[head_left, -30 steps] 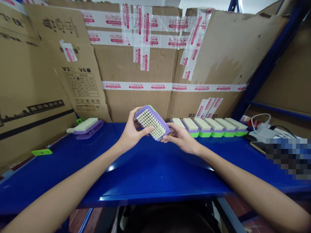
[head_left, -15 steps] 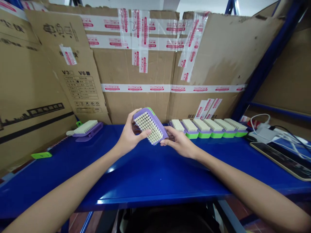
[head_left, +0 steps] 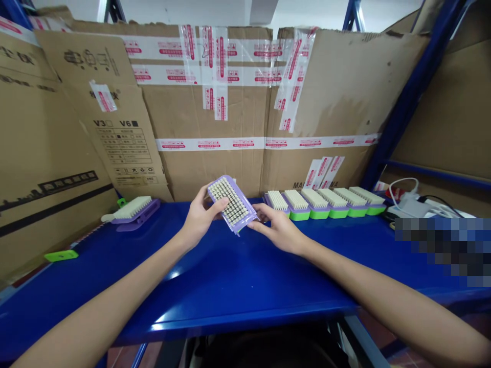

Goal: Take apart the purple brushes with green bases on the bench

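My left grip [head_left: 196,219] and right grip [head_left: 279,228] both grasp one brush [head_left: 232,204]. Counter [head_left: 245,276]: six brushes [head_left: 332,199] rowed right, another brush [head_left: 133,207] left, one flat green piece [head_left: 61,255]; cardboard [head_left: 215,171] stands behind.

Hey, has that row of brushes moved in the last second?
No: the row of brushes keeps its place relative to the cardboard behind; the whole view shifted slightly.
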Motion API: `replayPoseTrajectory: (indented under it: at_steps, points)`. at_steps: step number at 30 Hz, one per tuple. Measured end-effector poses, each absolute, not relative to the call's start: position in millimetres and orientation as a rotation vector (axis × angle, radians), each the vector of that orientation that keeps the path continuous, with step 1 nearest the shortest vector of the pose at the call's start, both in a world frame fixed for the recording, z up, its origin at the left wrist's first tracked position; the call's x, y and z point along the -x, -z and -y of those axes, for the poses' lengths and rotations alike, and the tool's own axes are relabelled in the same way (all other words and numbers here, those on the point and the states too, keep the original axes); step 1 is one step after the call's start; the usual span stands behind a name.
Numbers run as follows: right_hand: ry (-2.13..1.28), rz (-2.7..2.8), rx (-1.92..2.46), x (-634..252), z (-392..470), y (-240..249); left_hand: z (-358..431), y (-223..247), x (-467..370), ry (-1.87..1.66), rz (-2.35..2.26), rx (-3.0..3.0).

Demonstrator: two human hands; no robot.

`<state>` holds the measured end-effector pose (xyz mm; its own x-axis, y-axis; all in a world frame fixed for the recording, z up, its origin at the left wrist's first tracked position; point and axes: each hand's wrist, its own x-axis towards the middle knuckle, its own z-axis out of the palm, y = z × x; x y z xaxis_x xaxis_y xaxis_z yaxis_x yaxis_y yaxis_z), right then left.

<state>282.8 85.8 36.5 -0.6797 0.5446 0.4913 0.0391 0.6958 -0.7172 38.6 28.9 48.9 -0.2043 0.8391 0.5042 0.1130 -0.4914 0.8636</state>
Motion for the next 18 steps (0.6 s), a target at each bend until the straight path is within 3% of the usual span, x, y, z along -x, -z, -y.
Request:
replayPoseTrajectory:
  at_steps: [7, 18]
  points:
    - [-0.728, 2.198, 0.486, -285.4, -90.8, -35.7, -26.2, -53.1, -44.2, -1.714, -1.116, -1.338]
    - [-1.649, 1.808, 0.355, -273.6, -87.1, -26.2, -19.5, -50.5, -44.9, -1.976, -1.146, -1.778]
